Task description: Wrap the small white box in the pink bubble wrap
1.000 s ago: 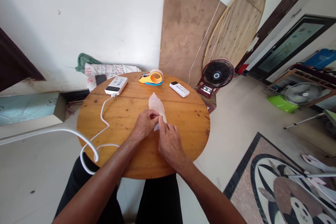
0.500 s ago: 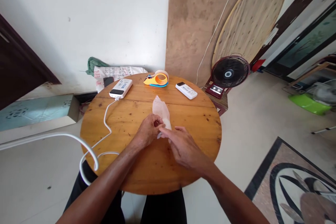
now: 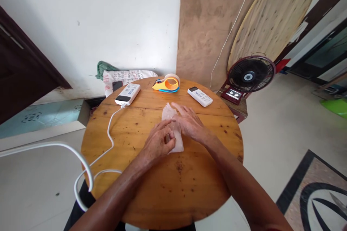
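A whitish, translucent wrap (image 3: 177, 144), like plastic or bubble wrap, lies lengthwise on the round wooden table (image 3: 151, 187). Whether anything is inside it I cannot tell. My left hand (image 3: 158, 139) rests on its left side, fingers reaching across it and the thumb bent apart from them. My right hand (image 3: 189, 121) lies over the upper right part, palm down, with fingers stretched out. Both hands touch the wrap and cover its middle.
Beyond the wrap sits an orange and blue tape dispenser (image 3: 166, 83). A white power bank (image 3: 128, 94) with a white cable (image 3: 110, 130) is at the left, another power bank (image 3: 200, 96) at the right. A fan (image 3: 251, 75) stands past the table's right edge.
My right hand has moved up along the wrap and flattened onto it. My left fingers have come out of their pinch and spread over it. The wrap now lies flatter and its near end shows.
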{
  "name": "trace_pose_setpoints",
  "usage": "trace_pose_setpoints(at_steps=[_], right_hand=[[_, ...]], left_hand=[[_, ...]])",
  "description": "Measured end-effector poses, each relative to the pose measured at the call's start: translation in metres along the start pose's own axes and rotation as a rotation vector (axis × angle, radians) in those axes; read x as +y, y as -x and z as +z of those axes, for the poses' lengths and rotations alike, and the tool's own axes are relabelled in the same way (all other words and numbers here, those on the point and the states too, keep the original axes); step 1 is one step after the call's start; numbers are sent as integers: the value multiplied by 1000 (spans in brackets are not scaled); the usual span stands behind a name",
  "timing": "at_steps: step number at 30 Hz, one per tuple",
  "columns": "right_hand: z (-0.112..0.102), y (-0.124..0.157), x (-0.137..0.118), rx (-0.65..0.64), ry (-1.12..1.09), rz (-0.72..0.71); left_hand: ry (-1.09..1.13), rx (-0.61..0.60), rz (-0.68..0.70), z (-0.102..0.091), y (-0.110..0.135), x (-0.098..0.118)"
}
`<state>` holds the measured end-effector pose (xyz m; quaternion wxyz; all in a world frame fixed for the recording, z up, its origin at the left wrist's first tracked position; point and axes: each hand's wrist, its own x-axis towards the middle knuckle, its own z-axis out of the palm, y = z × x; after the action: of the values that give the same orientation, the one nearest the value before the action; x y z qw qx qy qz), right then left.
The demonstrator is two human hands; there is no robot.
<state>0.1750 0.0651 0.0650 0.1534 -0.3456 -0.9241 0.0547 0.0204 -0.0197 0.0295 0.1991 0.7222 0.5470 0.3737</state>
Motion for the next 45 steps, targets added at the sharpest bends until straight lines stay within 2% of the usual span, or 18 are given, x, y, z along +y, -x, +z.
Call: trace_pose_setpoints(at_steps=[3, 8, 12, 16, 21, 26, 29, 32, 34, 37, 40, 45], right_hand=[[4, 2, 9, 103, 80, 1], [9, 1, 18, 242, 82, 36], [20, 1, 21, 286, -16, 1], [26, 5, 17, 370, -157, 43], [32, 7, 12, 301, -163, 55], [45, 4, 16, 214, -159, 21], [48, 3, 18, 194, -157, 17], [48, 3, 21, 227, -212, 31], [47, 2, 25, 285, -317, 92], [45, -2, 33, 347, -515, 321], [41, -10, 39, 216, -645, 534], [28, -28, 39, -58, -595, 579]], left_hand=[[24, 9, -1, 4, 0, 0], [59, -16, -17, 6, -4, 2], [94, -21, -21, 7, -5, 0], [30, 27, -48, 8, -1, 0], [-50, 84, -43, 8, 3, 4], [-145, 170, 76, 7, 3, 7], [-139, 130, 112, 7, 3, 7], [-109, 83, 132, 8, 4, 4], [-90, 83, 134, 10, 4, 2], [-71, 95, 126, 11, 4, 1], [-60, 94, 125, 11, 4, 2], [-67, 91, 121, 12, 4, 1]])
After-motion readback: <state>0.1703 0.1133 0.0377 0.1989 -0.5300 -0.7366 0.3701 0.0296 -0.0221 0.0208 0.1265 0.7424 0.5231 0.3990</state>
